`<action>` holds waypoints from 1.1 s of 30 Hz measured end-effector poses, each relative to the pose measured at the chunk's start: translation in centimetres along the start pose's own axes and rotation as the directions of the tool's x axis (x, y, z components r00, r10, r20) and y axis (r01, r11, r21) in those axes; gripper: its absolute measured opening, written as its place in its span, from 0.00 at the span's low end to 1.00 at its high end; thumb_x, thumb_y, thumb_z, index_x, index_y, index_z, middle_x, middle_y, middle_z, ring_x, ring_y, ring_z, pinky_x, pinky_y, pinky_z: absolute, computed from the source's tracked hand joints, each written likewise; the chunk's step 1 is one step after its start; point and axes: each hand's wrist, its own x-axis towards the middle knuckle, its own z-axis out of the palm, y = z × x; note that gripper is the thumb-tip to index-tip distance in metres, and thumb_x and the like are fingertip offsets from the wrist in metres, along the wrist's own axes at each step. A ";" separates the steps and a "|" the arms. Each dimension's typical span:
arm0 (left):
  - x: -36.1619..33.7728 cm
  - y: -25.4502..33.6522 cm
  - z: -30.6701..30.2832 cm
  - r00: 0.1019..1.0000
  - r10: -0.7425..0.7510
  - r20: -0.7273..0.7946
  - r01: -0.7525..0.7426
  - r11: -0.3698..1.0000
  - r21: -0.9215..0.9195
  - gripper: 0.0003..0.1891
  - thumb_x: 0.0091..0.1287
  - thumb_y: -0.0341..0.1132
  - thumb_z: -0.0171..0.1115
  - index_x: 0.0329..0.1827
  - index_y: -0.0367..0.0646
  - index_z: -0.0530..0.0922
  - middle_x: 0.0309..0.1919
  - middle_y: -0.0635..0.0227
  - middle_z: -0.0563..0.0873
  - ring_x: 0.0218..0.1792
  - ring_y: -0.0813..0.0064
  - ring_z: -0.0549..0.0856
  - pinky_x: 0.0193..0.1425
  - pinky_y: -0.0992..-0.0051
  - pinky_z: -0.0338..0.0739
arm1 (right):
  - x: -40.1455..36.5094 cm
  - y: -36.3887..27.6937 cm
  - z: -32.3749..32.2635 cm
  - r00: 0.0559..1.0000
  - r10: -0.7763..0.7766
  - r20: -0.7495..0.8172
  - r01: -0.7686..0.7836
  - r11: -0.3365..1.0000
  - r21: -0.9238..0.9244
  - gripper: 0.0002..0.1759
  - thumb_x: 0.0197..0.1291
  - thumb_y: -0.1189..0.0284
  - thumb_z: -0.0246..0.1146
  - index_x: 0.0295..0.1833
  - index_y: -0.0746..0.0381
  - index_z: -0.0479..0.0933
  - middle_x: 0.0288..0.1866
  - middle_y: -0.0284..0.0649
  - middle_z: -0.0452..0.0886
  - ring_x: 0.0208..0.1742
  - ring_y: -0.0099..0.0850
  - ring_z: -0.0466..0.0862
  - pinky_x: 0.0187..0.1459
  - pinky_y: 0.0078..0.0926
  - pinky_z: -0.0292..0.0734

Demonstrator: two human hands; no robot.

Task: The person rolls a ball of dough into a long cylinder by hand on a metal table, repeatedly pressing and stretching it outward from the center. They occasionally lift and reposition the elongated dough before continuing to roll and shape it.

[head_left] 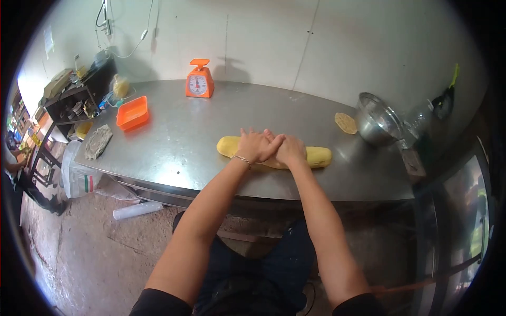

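Note:
A long, smooth roll of yellow dough (pixel 319 156) lies crosswise on the steel table (pixel 174 126). My left hand (pixel 256 146) presses down on its middle, fingers stretched toward the far side, and a bracelet circles the wrist. My right hand (pixel 291 149) rests on the roll right beside it, palm down, and the two hands touch and overlap at the thumbs. Some of the right fingers are hidden behind the hand. Both ends of the roll stick out past my hands.
An orange kitchen scale (pixel 200 81) stands by the wall. To the left are an orange tray (pixel 133 114) and a crumpled cloth (pixel 98 142). At the right, a steel bowl (pixel 377 121) stands beside a flat, round tan piece (pixel 346 123). Another person (pixel 26 174) is at far left.

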 end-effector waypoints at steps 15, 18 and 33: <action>5.4 -1.2 0.3 0.997 -0.068 -0.020 0.063 0.977 -0.202 0.51 0.78 0.80 0.30 0.95 0.60 0.64 0.97 0.55 0.56 0.97 0.46 0.48 0.90 0.21 0.28 | 6.7 1.7 1.1 0.978 0.147 0.145 -0.140 0.988 -0.061 0.56 0.79 0.21 0.31 0.95 0.47 0.63 0.98 0.47 0.57 0.97 0.53 0.55 0.93 0.65 0.46; 5.7 -1.3 1.5 0.994 -0.098 -0.056 0.089 0.986 -0.142 0.49 0.79 0.80 0.28 0.94 0.65 0.68 0.96 0.58 0.57 0.96 0.41 0.49 0.89 0.17 0.30 | 5.8 1.5 0.9 0.982 0.126 0.143 -0.112 0.988 -0.102 0.53 0.81 0.23 0.30 0.94 0.45 0.64 0.98 0.47 0.58 0.97 0.52 0.56 0.93 0.63 0.48; -2.7 -3.1 7.0 0.776 0.249 -0.580 -0.234 0.967 0.103 0.51 0.83 0.76 0.41 0.91 0.39 0.69 0.89 0.41 0.69 0.92 0.40 0.61 0.93 0.30 0.49 | -2.2 -0.3 -0.1 0.997 -0.038 -0.065 0.038 0.999 -0.006 0.44 0.86 0.33 0.44 0.72 0.57 0.89 0.74 0.50 0.89 0.78 0.48 0.84 0.81 0.52 0.68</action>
